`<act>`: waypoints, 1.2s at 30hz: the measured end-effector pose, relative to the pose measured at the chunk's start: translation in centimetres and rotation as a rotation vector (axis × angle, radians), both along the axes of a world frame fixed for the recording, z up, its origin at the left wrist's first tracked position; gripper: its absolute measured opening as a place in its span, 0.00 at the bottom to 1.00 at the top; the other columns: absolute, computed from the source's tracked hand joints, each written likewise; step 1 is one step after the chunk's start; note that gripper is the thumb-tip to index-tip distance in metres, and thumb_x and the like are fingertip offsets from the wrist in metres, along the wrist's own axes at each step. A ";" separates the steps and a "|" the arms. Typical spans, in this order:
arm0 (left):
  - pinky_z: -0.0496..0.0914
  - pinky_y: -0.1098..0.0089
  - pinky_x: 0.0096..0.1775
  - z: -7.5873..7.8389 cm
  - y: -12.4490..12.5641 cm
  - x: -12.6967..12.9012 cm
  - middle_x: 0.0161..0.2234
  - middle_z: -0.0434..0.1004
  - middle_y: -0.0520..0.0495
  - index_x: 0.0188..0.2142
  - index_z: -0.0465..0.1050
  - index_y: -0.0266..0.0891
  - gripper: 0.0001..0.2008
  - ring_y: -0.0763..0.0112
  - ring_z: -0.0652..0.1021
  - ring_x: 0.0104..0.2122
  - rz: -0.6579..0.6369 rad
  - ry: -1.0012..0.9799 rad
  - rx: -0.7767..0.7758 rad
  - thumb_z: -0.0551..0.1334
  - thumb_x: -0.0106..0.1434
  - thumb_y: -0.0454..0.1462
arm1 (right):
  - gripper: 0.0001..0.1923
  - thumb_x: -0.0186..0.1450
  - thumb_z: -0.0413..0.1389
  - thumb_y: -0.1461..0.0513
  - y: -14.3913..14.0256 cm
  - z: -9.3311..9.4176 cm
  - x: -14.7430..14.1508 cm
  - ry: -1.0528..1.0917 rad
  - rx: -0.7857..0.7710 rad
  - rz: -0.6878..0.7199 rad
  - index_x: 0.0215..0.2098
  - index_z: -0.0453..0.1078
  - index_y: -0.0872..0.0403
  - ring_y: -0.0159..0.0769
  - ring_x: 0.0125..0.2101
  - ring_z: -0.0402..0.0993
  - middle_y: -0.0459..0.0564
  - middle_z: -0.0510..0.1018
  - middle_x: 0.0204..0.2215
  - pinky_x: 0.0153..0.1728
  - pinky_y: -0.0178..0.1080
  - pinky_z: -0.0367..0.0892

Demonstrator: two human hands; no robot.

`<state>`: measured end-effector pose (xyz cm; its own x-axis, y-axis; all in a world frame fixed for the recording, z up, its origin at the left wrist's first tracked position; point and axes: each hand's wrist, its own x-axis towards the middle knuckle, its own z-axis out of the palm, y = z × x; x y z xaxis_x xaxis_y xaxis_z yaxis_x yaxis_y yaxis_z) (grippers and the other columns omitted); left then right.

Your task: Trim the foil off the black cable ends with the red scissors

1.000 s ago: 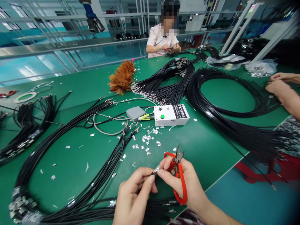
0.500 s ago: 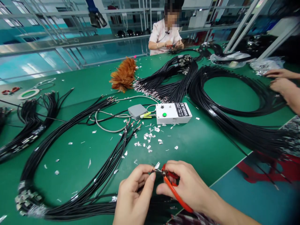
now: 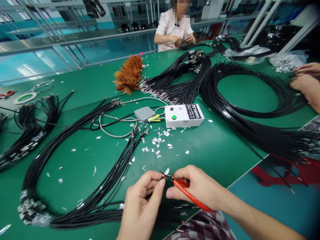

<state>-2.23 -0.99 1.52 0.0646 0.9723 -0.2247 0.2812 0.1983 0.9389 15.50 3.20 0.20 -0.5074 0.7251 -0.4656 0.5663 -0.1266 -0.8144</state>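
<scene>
Green worktop [image 3: 220, 156] filling the view, shelving racks behind. Nearest: left hand [image 3: 141, 203] pinching the end of a thin black cable [image 3: 150, 193] between thumb and forefinger, grip narrow and closed on it. Right hand [image 3: 200, 190] just beside, wrapping red-handled snips [image 3: 186, 191], grip closed on the handles, blade tips pointing left and meeting the cable end at the left fingertips. Plaid cloth [image 3: 205, 228] showing under the right wrist. Black cable loop [image 3: 75, 186] lying left of the hands, running up toward the middle, tagged ends bunching at lower left. Silver foil scraps [image 3: 157, 146] scattering just beyond the hands. Further out, white control box [image 3: 183, 115] with green button, sitting beside a grey pedal switch [image 3: 145, 114] with grey cord. Orange feather duster [image 3: 128, 75] lying past that. Big coils of black cable [image 3: 250, 110] spreading right. Another person's hands [image 3: 306, 81] touching the coil at right edge. Tape roll [image 3: 25, 97] lying far left. Seated person in pink top [image 3: 173, 28] working at far end.
</scene>
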 end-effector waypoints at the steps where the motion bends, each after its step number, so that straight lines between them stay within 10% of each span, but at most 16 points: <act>1: 0.63 0.81 0.23 0.0 0.0 0.0 0.23 0.69 0.52 0.35 0.68 0.34 0.10 0.80 0.69 0.22 0.003 -0.002 0.008 0.57 0.64 0.41 | 0.27 0.55 0.57 0.44 0.0 0.2 -0.1 -0.058 0.058 -0.013 0.21 0.53 0.57 0.27 0.22 0.44 0.43 0.51 0.19 0.17 0.30 0.42; 6: 0.66 0.82 0.28 -0.1 -0.1 0.2 0.25 0.71 0.52 0.34 0.68 0.35 0.08 0.79 0.72 0.25 0.007 0.028 0.080 0.58 0.64 0.39 | 0.28 0.54 0.57 0.43 -0.2 0.9 -0.3 -0.157 0.228 -0.037 0.20 0.54 0.57 0.27 0.21 0.45 0.43 0.53 0.17 0.17 0.31 0.42; 13: 0.61 0.80 0.24 0.1 0.1 0.1 0.24 0.66 0.52 0.36 0.68 0.34 0.12 0.80 0.66 0.22 -0.005 0.007 -0.008 0.57 0.64 0.43 | 0.25 0.57 0.57 0.47 -0.2 -0.8 0.2 0.159 -0.105 0.023 0.23 0.53 0.57 0.26 0.23 0.45 0.44 0.50 0.21 0.19 0.30 0.43; 21: 0.60 0.78 0.24 0.5 0.0 0.4 0.23 0.66 0.50 0.33 0.68 0.34 0.12 0.77 0.65 0.23 0.044 -0.046 -0.068 0.58 0.63 0.43 | 0.26 0.54 0.58 0.45 -0.1 0.4 -0.4 -0.064 0.049 -0.036 0.21 0.54 0.57 0.27 0.23 0.44 0.43 0.50 0.19 0.16 0.29 0.41; 28: 0.58 0.79 0.25 2.0 -0.3 1.1 0.20 0.62 0.52 0.32 0.68 0.34 0.14 0.79 0.63 0.22 0.378 -0.234 -0.104 0.63 0.58 0.44 | 0.30 0.55 0.54 0.40 0.2 -0.5 0.2 -0.168 0.091 -0.053 0.19 0.53 0.58 0.27 0.21 0.43 0.43 0.49 0.18 0.16 0.31 0.40; 36: 0.64 0.79 0.26 0.5 -0.1 0.8 0.22 0.67 0.50 0.32 0.69 0.34 0.11 0.77 0.69 0.23 0.083 0.003 0.025 0.58 0.63 0.41 | 0.15 0.51 0.64 0.65 -0.2 0.1 -2.2 0.779 -0.136 -0.489 0.27 0.60 0.58 0.26 0.29 0.67 0.46 0.72 0.30 0.35 0.31 0.64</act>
